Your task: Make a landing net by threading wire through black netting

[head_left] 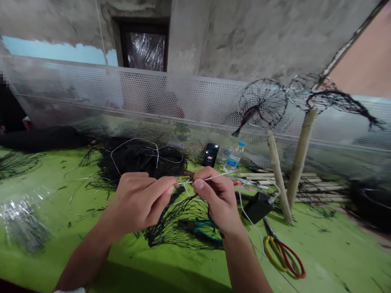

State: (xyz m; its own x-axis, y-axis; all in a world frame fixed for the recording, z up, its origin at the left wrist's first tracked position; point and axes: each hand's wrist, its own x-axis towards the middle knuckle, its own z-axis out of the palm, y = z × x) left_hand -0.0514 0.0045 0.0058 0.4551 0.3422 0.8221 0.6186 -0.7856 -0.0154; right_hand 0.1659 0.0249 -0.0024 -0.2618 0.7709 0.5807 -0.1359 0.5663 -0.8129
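My left hand (140,201) is closed, pinching a thin pale wire (218,176) between thumb and forefinger. My right hand (218,199) grips the same wire a short way to the right, and one end sticks out past its fingers. The fingertips of both hands nearly meet, so the exact joint or loop there is too small to make out. Just below the hands spreads a piece of black knotted netting (166,228). Partly over the netting and beside my right wrist lie pliers (200,230) with teal and black handles.
Scissors (282,250) with red and yellow handles lie at right, near a black box (259,206) with a white cable. Behind are a black net heap (137,158), phone (210,154), water bottle (234,156) and upright sticks (301,158). Bagged metal pieces (26,226) lie left.
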